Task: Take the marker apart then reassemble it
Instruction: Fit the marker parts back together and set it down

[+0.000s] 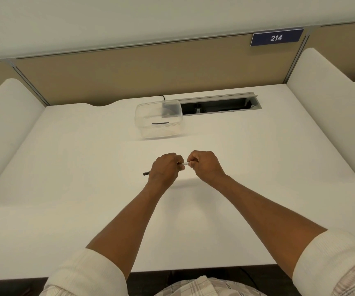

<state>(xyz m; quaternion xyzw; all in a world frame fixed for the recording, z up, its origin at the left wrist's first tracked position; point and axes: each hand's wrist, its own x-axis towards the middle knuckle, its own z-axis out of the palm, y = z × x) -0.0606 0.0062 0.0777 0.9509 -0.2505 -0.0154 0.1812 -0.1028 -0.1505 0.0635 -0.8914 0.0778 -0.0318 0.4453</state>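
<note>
Both fists, left hand (165,167) and right hand (204,165), are gripping the marker (184,163); twisting unevenly is risking a slip onto the desk (86,167).

White desk (65,167), tan partition (129,77), navy sign (276,37), plaid shirt (204,287).

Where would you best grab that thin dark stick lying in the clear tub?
Grip the dark stick at its middle, coming straight down through the clear tub's open top. It lies flat and crosswise, so fingers pinch across its narrow width, front and back.
</note>
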